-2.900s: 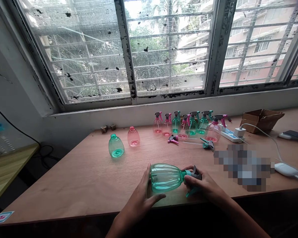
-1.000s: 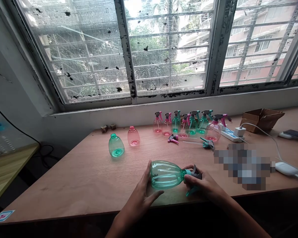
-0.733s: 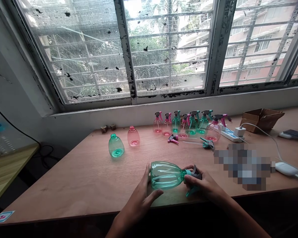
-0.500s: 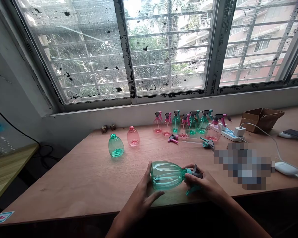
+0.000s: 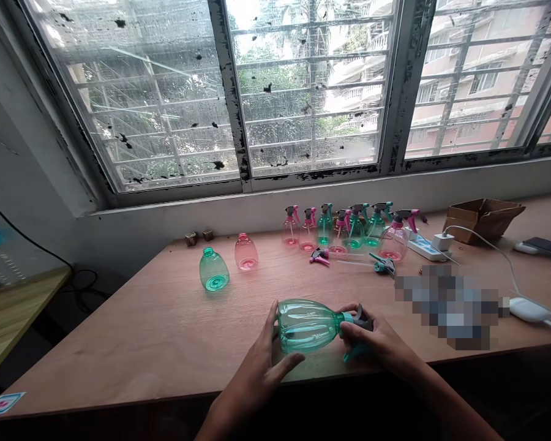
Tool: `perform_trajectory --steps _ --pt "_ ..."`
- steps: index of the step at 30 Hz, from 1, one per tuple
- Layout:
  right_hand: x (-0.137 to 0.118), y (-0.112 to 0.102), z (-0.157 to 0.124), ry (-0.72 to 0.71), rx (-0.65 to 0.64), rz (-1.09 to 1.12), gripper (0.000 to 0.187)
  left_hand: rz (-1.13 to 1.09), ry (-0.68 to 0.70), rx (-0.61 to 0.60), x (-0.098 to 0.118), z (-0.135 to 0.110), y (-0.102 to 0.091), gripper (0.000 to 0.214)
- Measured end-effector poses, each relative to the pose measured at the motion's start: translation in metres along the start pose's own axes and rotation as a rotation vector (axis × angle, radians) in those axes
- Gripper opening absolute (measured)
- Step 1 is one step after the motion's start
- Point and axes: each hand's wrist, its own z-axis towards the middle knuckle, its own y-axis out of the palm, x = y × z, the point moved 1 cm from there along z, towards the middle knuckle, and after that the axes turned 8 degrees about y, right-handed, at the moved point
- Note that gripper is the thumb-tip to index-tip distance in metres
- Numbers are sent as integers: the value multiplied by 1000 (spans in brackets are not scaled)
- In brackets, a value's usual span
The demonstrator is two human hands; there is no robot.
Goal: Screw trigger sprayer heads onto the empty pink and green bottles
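A clear green spray bottle (image 5: 305, 326) lies on its side near the front edge of the wooden table (image 5: 142, 331). My left hand (image 5: 261, 367) cups the bottle's base and underside, thumb and fingers wrapped round it. My right hand (image 5: 376, 346) is closed round the grey and green trigger head (image 5: 360, 318) at the bottle's neck. The trigger lever pokes out below my right fingers.
A capless green bottle (image 5: 213, 270) and a capless pink bottle (image 5: 246, 253) stand at the left. Several capped pink and green spray bottles (image 5: 349, 229) line the back. Two loose trigger heads (image 5: 320, 256) lie before them. A power strip (image 5: 422, 247), cardboard box (image 5: 482, 217) and cables sit right.
The bottle has turned slightly about its long axis between my hands. Both hands stay in nearly the same place on it.
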Motion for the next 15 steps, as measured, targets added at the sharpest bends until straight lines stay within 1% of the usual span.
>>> perform_trajectory --steps 5,9,12,15 --pt "2 -1 0 -4 1 -3 50 -26 -7 -14 6 0 0 98" --pt "4 -1 0 -5 -1 2 49 3 -12 -18 7 -2 1 99" --pt "5 -2 1 -7 1 3 49 27 20 0 6 -2 1 97" --pt "5 -2 1 -12 2 -1 49 -11 53 -7 3 0 3 95"
